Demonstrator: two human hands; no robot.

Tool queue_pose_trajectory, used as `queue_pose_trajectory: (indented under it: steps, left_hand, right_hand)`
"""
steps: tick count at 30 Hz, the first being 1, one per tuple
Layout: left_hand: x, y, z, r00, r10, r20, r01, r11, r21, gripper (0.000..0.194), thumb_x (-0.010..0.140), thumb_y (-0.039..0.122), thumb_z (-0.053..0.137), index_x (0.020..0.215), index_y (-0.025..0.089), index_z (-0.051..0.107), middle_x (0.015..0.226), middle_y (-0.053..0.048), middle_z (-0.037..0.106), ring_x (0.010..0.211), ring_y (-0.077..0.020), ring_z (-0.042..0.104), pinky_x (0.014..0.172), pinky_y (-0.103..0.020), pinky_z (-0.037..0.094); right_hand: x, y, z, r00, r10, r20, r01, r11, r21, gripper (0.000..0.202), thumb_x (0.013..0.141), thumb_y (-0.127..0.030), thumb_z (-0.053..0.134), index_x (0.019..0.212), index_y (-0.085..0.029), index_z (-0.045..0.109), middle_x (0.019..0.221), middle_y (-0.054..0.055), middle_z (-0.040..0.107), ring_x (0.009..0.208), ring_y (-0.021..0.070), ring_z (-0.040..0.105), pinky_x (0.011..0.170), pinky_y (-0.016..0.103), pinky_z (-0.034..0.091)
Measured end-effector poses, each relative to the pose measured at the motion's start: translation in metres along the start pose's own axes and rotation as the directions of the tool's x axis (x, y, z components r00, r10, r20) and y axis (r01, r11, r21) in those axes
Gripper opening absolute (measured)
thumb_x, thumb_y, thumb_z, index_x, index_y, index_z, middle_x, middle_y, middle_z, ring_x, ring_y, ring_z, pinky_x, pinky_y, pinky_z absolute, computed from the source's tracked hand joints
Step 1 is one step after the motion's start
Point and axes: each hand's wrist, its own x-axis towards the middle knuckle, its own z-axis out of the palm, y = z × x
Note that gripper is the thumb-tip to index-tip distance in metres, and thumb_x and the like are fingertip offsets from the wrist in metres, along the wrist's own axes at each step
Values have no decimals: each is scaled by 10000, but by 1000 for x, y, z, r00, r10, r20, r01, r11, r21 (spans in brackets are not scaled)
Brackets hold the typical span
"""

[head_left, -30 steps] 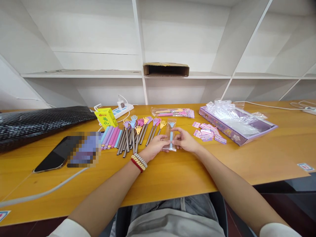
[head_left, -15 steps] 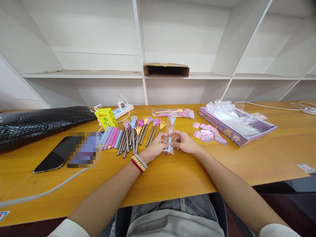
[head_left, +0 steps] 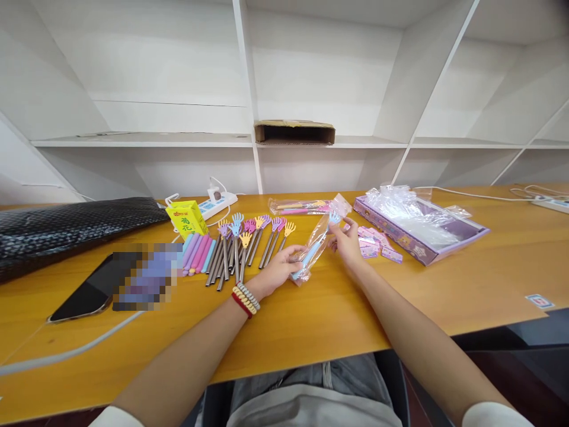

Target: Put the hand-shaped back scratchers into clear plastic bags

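A clear bag with a blue hand-shaped scratcher (head_left: pixel 312 251) inside lies tilted between my hands. My left hand (head_left: pixel 281 270) grips its lower end, by the light blue handle. At the upper end, my right hand (head_left: pixel 345 242) pinches the bag beside the small blue hand-shaped head. Left of them lie several metal rods (head_left: pixel 226 255) with coloured hand-shaped tops, and beside these a row of pastel handles (head_left: pixel 196 254). Small printed pink cards (head_left: pixel 371 243) are partly behind my right hand. Packed scratchers in clear bags (head_left: pixel 302 206) lie further back.
A purple box (head_left: pixel 418 228) holding clear bags stands at the right. To the left are a yellow carton (head_left: pixel 185 218), a power strip (head_left: pixel 217 204), a black phone (head_left: pixel 91 287) and a dark wrapped bundle (head_left: pixel 80 228). White shelves with a cardboard box (head_left: pixel 296 133) rise behind.
The bagged scratcher has turned from upright to slanting up to the right. My right hand has moved from its handle up to its head, while my left hand still holds the lower end.
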Motion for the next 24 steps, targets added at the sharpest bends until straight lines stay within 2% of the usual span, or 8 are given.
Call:
queue_pose_trajectory:
  steps: [3,10,13,16,17,19,21,24]
  left_hand:
    - [0,0,0,999,-20,29,18,998,60,419,682,190,622,1083,152,505,697,-33,605,536,-155,590,485,-259,458]
    - [-1,1,3,1000,-3,23,0,995,101,320,722,227,604,1013,143,502,671,-26,603,531,-146,586,487,-259,462]
    - [0,-2,3,999,45,9,-46,992,117,309,729,260,614,992,136,511,674,-27,595,533,-132,572,476,-243,452]
    - [3,-7,1,989,129,-69,-113,973,199,310,748,277,593,1015,138,519,689,-24,583,524,-118,551,458,-230,443]
    - [5,-9,0,983,159,-93,-133,961,242,307,756,276,581,1026,143,522,703,-25,582,522,-115,547,454,-228,442]
    - [7,-12,-3,971,206,-122,-156,930,333,302,770,275,556,1044,151,531,732,-32,588,518,-112,542,450,-225,440]
    - [8,-14,-6,965,225,-136,-151,897,414,310,781,278,536,1063,151,542,731,-37,598,506,-113,539,453,-226,439]
    - [6,-14,-8,967,223,-125,-134,859,495,340,798,276,502,1108,148,551,659,-27,599,475,-111,524,453,-221,421]
  right_hand:
    - [9,0,-6,996,40,-76,-31,993,109,506,693,-496,598,1023,-270,290,673,-57,533,419,112,511,346,225,340]
    - [13,2,-8,990,104,-91,-81,971,224,449,651,-450,635,945,-246,362,578,-72,511,391,100,481,340,213,322]
    - [15,3,-11,987,111,-115,-95,986,135,446,673,-427,606,1001,-241,367,665,-45,552,421,111,501,354,230,331]
    - [18,7,-16,995,-17,-100,0,986,-168,446,696,-399,575,1073,-223,415,800,4,605,518,127,543,474,274,420]
    - [18,7,-18,994,-89,-60,66,949,-309,409,702,-378,566,1059,-211,456,844,25,616,589,141,565,554,296,450]
    - [18,8,-22,980,-186,71,192,798,-571,301,710,-313,546,982,-184,540,922,68,628,768,183,589,718,336,454]
    - [16,6,-25,969,-175,176,247,607,-756,241,706,-240,528,926,-162,588,976,107,627,906,224,574,798,347,426]
    - [15,-1,-30,977,-122,176,207,326,-923,281,684,-175,518,947,-139,612,995,141,621,963,253,554,802,334,409]
